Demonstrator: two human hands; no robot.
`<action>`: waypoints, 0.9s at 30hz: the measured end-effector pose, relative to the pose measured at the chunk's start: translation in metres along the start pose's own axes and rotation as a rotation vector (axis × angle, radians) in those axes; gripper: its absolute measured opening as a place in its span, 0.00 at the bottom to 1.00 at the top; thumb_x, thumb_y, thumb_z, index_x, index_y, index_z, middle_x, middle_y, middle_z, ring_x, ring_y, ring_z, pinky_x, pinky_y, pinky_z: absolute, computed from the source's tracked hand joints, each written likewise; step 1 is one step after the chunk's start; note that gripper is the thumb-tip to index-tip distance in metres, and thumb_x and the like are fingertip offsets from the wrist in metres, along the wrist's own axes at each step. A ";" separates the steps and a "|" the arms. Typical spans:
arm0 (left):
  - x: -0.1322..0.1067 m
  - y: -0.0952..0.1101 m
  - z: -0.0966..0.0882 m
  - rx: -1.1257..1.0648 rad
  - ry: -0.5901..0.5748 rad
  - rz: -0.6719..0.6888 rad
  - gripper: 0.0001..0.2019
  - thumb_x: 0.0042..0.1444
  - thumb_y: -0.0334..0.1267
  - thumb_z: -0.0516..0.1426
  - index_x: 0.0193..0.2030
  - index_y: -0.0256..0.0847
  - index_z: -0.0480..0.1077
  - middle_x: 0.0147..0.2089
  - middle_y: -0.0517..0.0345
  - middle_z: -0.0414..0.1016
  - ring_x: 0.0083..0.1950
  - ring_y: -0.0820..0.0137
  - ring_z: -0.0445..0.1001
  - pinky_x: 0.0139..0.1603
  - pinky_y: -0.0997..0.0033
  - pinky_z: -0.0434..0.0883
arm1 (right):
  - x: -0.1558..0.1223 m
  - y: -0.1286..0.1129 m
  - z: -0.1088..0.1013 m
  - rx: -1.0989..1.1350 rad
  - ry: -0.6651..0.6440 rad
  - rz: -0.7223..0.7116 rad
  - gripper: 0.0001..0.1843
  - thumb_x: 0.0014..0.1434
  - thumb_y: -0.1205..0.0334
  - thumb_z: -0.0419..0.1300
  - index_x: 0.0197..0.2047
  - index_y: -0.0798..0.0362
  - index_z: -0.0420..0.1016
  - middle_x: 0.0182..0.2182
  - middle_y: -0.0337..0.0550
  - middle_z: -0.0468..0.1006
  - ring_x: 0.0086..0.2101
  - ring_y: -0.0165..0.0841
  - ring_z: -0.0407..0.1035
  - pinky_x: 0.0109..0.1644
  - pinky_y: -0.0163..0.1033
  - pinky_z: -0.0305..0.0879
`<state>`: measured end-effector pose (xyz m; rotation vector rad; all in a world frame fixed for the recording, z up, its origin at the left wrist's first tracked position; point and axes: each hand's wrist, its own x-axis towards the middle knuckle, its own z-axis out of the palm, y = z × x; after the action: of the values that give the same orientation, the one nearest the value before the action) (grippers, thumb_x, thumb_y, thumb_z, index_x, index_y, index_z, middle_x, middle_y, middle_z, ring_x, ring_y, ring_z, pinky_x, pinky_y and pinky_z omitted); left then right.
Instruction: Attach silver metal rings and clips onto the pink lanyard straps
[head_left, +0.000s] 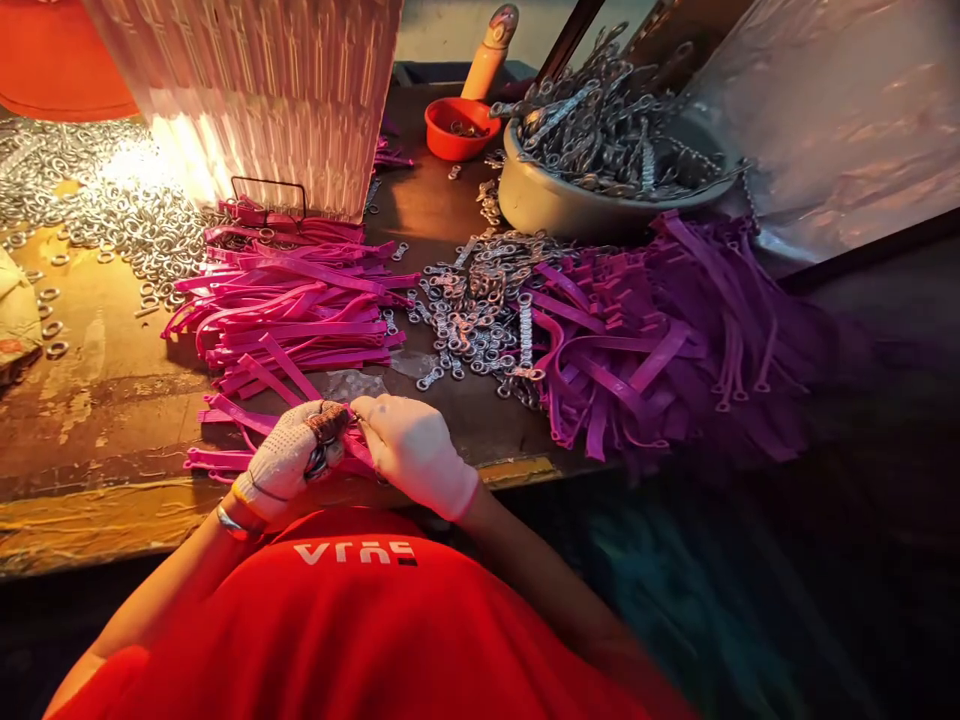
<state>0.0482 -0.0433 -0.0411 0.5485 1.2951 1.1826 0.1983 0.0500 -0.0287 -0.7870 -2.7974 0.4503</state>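
Note:
Both my hands wear white gloves and meet at the near edge of the worn table (97,400). My left hand (292,458) is closed, its taped fingertips pinching a pink plastic strap (358,448). My right hand (414,450) is curled shut on the same strap from the right. Just beyond my hands lies a pile of pink straps (292,310). A heap of small metal clips (480,310) lies to the right of that pile. A second, purple-looking bundle of straps (660,340) spreads further right.
A bowl (555,205) heaped with metal hooks stands at the back right, a small red dish (457,130) and a bottle behind it. Loose metal rings (112,210) cover the back left. A tall ribbed stack (285,100) stands at the back centre.

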 end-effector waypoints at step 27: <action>-0.004 -0.003 -0.009 0.538 -0.018 0.125 0.15 0.65 0.45 0.55 0.32 0.37 0.71 0.21 0.61 0.70 0.21 0.75 0.63 0.24 0.78 0.59 | 0.007 -0.001 0.008 -0.207 -0.327 0.054 0.15 0.70 0.54 0.51 0.49 0.56 0.72 0.34 0.50 0.82 0.34 0.43 0.78 0.32 0.40 0.56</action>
<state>0.0416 -0.0499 -0.0442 1.0389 1.5875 0.9186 0.1893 0.0511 -0.0354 -0.9057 -3.1726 0.3260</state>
